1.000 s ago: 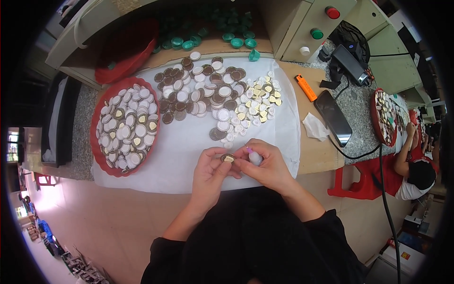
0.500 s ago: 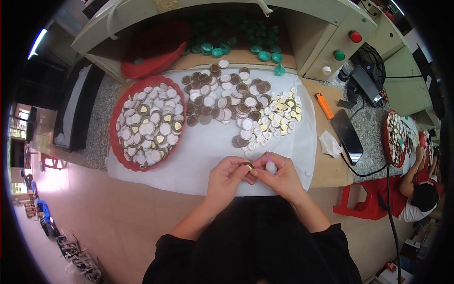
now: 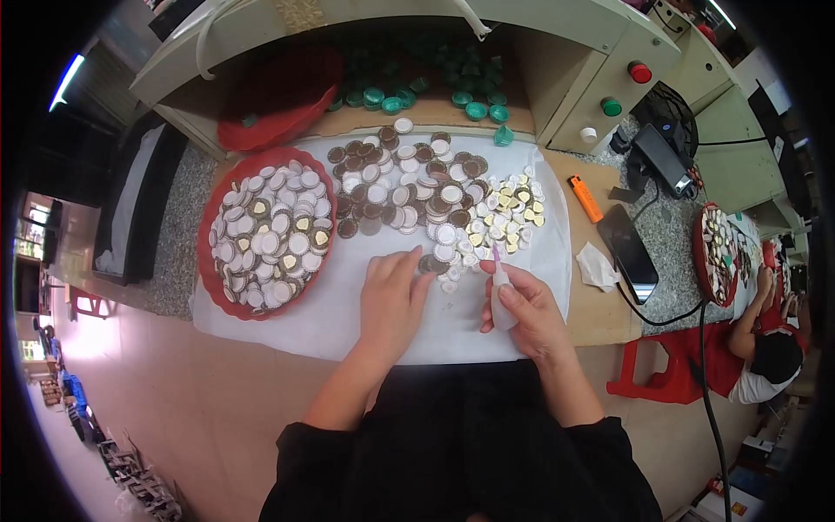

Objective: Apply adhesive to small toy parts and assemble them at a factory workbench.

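Note:
My left hand (image 3: 391, 296) lies on the white sheet (image 3: 348, 313), its fingertips touching a brown round cap (image 3: 428, 263) at the near edge of the pile of brown and white caps (image 3: 409, 183). My right hand (image 3: 522, 304) grips a small white squeeze bottle with a pink tip (image 3: 499, 283), the tip pointing toward the small gold pieces (image 3: 504, 213). A red round tray (image 3: 209, 261) heaped with white and gold-faced caps sits to the left.
Green caps (image 3: 417, 96) lie under a beige machine (image 3: 600, 78) with coloured buttons. An orange lighter (image 3: 585, 198), a dark phone (image 3: 628, 252) with cable and a crumpled tissue (image 3: 598, 268) lie right. Another person (image 3: 765, 348) sits at far right by a second tray (image 3: 720, 254).
My hands, which were joined together over a small piece near the sheet's front edge, have come apart. The left reached forward onto the cap pile, the right now holds the bottle upright.

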`<state>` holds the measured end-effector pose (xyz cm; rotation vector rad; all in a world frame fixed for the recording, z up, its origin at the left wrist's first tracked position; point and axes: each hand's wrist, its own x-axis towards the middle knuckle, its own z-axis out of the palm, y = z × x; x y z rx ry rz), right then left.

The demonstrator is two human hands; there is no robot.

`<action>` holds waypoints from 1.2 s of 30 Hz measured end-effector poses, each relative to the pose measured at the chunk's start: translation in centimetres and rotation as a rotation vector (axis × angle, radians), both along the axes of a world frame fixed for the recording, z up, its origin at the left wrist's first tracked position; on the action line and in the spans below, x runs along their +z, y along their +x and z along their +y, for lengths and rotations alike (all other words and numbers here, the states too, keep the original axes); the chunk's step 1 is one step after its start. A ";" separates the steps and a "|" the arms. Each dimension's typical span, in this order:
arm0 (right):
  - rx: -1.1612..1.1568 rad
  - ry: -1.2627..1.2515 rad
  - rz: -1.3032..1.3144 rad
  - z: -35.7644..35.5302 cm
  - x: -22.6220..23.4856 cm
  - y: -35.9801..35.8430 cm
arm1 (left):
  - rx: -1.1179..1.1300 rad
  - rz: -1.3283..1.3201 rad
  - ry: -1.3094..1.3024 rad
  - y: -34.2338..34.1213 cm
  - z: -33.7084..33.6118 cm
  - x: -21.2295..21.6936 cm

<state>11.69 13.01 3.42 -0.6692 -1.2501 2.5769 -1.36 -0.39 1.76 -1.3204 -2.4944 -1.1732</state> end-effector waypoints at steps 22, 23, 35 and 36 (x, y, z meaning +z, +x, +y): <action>-0.032 -0.079 0.052 -0.3 -0.4 -0.4 | -0.132 -1.444 0.342 0.9 -1.0 0.4; -0.011 -0.108 0.086 -0.5 -0.2 -0.7 | -0.132 -1.447 0.343 1.0 -1.1 0.4; 0.001 -0.155 0.159 -2.0 -0.8 -1.1 | -0.557 -1.812 0.553 1.3 -1.5 -1.3; -0.009 -0.165 0.148 -1.9 -0.7 -1.0 | -0.533 -1.815 0.582 1.5 -1.4 -1.3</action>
